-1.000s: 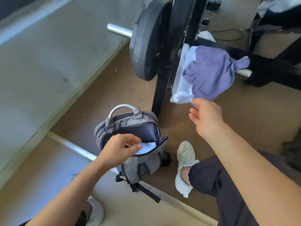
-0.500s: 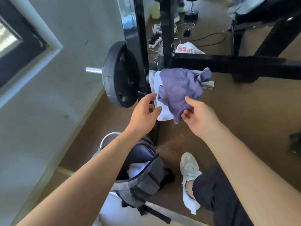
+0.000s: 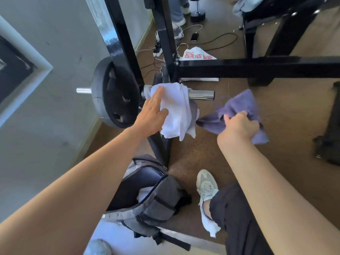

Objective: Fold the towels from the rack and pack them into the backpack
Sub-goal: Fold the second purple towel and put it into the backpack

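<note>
The right hand (image 3: pixel 239 126) grips a crumpled purple towel (image 3: pixel 239 105), off the bar. The left hand (image 3: pixel 153 115) lies flat, fingers straight, on a white towel (image 3: pixel 176 111) draped over the steel bar (image 3: pixel 201 95). The grey backpack (image 3: pixel 156 203) stands unzipped below.

rack (image 3: pixel 117 34) glossy black metal | bar (image 3: pixel 201 95) polished chrome | towels (image 3: pixel 176 111) soft cloth

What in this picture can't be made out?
All in the head view:
Inside of the backpack: mostly hidden by the left forearm.
Purple towel: blurred, partly bunched inside the right hand.
A grey cloth under the white towel: mostly covered by it.
Red print on the white bag: too small to read.
</note>
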